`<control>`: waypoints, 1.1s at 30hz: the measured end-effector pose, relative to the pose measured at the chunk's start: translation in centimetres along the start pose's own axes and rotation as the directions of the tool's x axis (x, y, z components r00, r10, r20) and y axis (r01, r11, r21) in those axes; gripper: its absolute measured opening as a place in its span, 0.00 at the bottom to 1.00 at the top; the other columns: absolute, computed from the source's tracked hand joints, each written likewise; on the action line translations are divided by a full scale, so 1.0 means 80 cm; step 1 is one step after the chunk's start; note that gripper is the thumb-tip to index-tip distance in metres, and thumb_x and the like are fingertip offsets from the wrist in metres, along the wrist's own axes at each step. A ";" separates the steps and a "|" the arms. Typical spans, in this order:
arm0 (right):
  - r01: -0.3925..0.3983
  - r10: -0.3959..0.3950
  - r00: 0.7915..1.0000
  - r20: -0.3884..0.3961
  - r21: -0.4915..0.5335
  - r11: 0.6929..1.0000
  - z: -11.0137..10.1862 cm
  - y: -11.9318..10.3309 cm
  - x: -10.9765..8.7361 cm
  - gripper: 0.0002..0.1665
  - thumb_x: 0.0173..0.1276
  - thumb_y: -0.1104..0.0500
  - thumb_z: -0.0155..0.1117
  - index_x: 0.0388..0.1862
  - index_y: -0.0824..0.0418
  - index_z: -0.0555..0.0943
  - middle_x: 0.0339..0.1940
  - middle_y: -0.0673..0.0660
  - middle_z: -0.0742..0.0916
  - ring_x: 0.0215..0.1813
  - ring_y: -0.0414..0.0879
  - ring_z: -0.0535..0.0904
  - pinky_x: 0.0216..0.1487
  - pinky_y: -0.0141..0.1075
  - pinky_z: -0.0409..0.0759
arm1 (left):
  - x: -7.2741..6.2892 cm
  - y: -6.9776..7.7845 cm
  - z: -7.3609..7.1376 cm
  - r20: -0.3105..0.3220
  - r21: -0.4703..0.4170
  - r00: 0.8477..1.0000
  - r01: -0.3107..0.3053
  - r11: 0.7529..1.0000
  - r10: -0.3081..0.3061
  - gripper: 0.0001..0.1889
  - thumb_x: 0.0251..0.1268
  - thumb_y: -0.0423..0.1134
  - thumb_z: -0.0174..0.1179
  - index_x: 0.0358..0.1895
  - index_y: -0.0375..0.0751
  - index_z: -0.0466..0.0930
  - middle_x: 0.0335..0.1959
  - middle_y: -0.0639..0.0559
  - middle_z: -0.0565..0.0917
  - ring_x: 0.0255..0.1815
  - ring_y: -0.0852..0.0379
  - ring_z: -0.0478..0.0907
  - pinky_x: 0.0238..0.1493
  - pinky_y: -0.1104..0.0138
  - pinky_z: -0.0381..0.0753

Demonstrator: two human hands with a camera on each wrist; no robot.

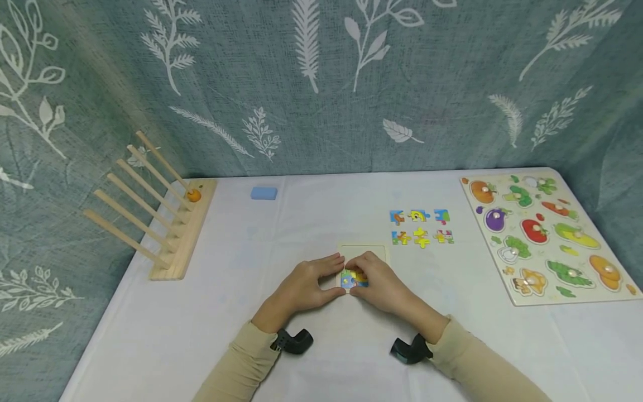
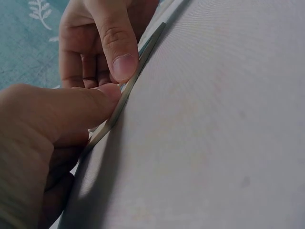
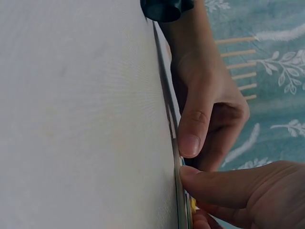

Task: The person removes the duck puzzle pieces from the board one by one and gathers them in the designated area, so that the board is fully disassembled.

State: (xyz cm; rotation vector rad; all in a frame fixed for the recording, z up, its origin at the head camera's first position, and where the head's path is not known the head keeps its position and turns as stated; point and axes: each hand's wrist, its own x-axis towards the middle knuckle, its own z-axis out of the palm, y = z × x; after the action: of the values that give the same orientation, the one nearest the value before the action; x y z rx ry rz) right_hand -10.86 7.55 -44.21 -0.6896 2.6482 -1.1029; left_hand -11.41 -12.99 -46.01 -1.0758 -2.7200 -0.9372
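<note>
A small wooden jigsaw tray (image 1: pixel 384 254) lies on the white table between the hands. Colourful jigsaw pieces (image 1: pixel 348 280) sit in its near left part, partly covered by fingers. My left hand (image 1: pixel 303 285) holds the tray at its left side, the thumb at the near edge and the fingers farther up. From the right, my right hand (image 1: pixel 384 285) pinches a jigsaw piece over the tray; its fingertips hide most of that piece. In the left wrist view both thumbs, left (image 2: pixel 102 98) and right (image 2: pixel 121 52), meet the tray's near edge.
Several loose jigsaw pieces (image 1: pixel 421 238) lie in two rows right of the tray. A vegetable peg puzzle board (image 1: pixel 552 290) lies farther right. On the left stands a wooden rack (image 1: pixel 176 262) with upright pegs and an orange bead (image 1: pixel 193 195). A blue block (image 1: pixel 263 193) lies at the back.
</note>
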 end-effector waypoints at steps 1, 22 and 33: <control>0.003 -0.003 1.000 -0.005 0.008 1.000 0.000 0.000 0.000 0.24 0.54 0.65 0.73 0.51 0.64 0.79 0.44 0.54 0.78 0.44 0.43 0.75 0.48 0.39 0.78 | 0.000 0.000 0.000 0.001 0.003 1.000 0.000 1.000 0.000 0.29 0.53 0.46 0.70 0.57 0.34 0.78 0.58 0.45 0.80 0.63 0.53 0.74 0.61 0.61 0.76; 0.032 -0.030 0.999 -0.025 0.130 0.991 -0.002 0.012 -0.005 0.27 0.56 0.67 0.70 0.57 0.59 0.79 0.47 0.52 0.82 0.48 0.44 0.78 0.52 0.37 0.80 | 0.000 0.000 0.000 0.019 0.012 1.000 -0.002 1.000 0.002 0.28 0.54 0.46 0.69 0.58 0.36 0.78 0.59 0.45 0.78 0.63 0.53 0.74 0.61 0.60 0.76; 0.007 -0.008 1.000 0.006 0.113 0.994 -0.003 0.009 -0.005 0.29 0.57 0.67 0.69 0.60 0.63 0.78 0.46 0.53 0.81 0.51 0.48 0.77 0.53 0.40 0.78 | 0.000 0.001 0.001 -0.003 0.013 1.000 -0.018 1.000 0.018 0.29 0.52 0.45 0.70 0.57 0.34 0.78 0.58 0.44 0.79 0.63 0.53 0.74 0.61 0.61 0.76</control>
State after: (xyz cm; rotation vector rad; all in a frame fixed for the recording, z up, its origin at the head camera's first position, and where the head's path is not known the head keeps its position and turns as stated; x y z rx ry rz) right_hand -10.82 8.37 -44.57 -0.6802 2.5566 -1.2386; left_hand -11.38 -12.93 -46.02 -1.0937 -2.7048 -0.9173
